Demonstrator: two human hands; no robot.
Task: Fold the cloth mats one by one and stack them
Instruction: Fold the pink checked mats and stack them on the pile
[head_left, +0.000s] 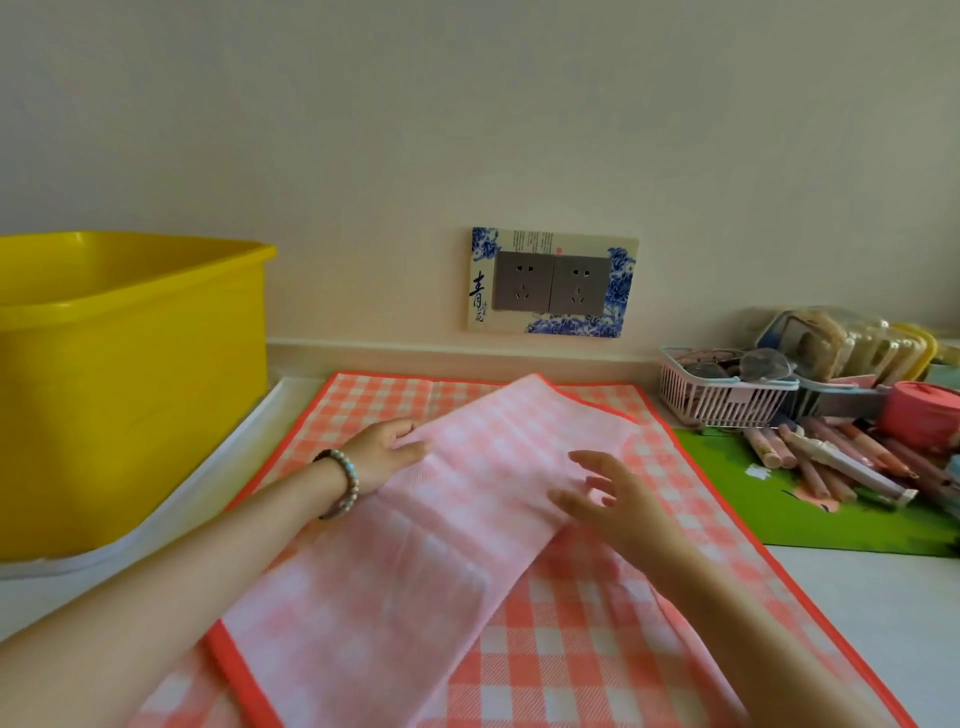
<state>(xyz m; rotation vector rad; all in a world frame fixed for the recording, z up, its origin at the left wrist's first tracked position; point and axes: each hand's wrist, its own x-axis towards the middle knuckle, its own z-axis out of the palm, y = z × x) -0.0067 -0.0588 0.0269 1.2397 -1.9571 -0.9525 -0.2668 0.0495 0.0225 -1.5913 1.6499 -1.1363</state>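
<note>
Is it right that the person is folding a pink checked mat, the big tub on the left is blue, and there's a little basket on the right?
Not quite. The tub on the left is yellow, not blue; the head view shows it clearly. The rest holds: both hands, left hand and right hand, are on the pink checked mat, and a little basket sits on the right.

The only writing that can be read is on the decorative socket surround (551, 283) on the wall. At its lower left, beside the left socket, stands a large black brush character, 青, with two smaller characters just below and to the right of it, too small to make out surely. Along the top edge of the surround run columns of tiny print, illegible, with a small red seal mark between them. Nothing else nearby carries readable text.
</note>
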